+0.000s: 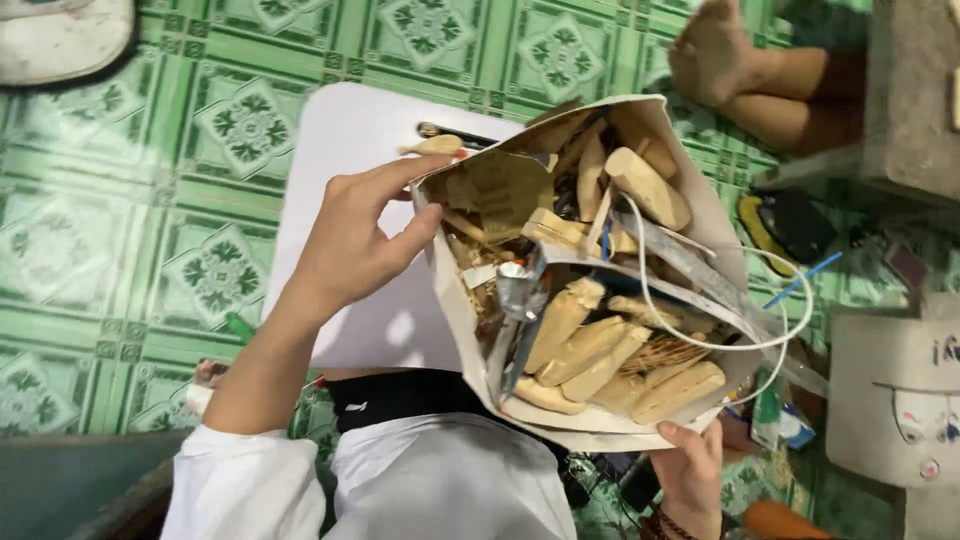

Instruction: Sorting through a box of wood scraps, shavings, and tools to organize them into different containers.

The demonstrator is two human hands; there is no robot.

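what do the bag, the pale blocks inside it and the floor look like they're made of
Bag: looks like paper, matte off-white, with creased edges that fold under the left hand and right hand.
Blocks: probably bare wood, pale tan, unvarnished, with rounded carved shapes.
Floor: seemingly glazed ceramic tile, green with a white pattern and straight joints between squares.

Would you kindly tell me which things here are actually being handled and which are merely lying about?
Handled: paper bag of wooden pieces, held open by left hand and right hand.
Lying about: white board, grey block, dark pouch.
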